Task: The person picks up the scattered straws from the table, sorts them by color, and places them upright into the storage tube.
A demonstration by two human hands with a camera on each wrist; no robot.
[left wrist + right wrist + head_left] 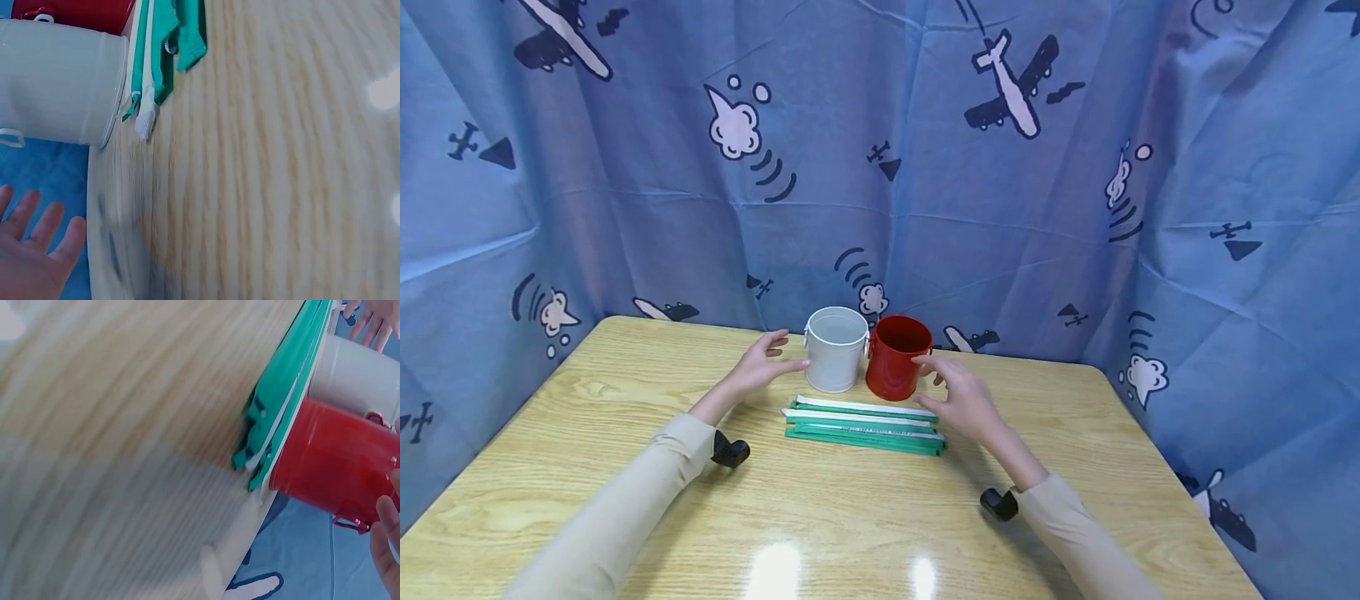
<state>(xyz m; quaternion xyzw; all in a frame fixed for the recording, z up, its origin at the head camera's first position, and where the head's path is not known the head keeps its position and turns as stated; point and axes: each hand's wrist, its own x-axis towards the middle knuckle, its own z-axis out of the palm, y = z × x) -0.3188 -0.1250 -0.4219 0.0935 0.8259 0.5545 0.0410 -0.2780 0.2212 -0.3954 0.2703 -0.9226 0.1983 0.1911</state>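
A white metal bucket (835, 360) and a red metal bucket (891, 373) stand upright side by side near the table's far edge. My left hand (760, 367) is at the white bucket's left side, thumb reaching toward its wall; in the left wrist view its spread fingers hold nothing. On the other side, my right hand (961, 396) is by the red bucket, fingers loosely bent with the fingertips close to its wall. Several long, slim green-and-white wrapped packets (865, 444) lie roughly parallel in front of the buckets.
The wooden table (850, 517) has its far edge right behind the buckets. A blue curtain (827, 158) printed with planes hangs behind and along both sides. Black wrist mounts (730, 451) stick out from both sleeves.
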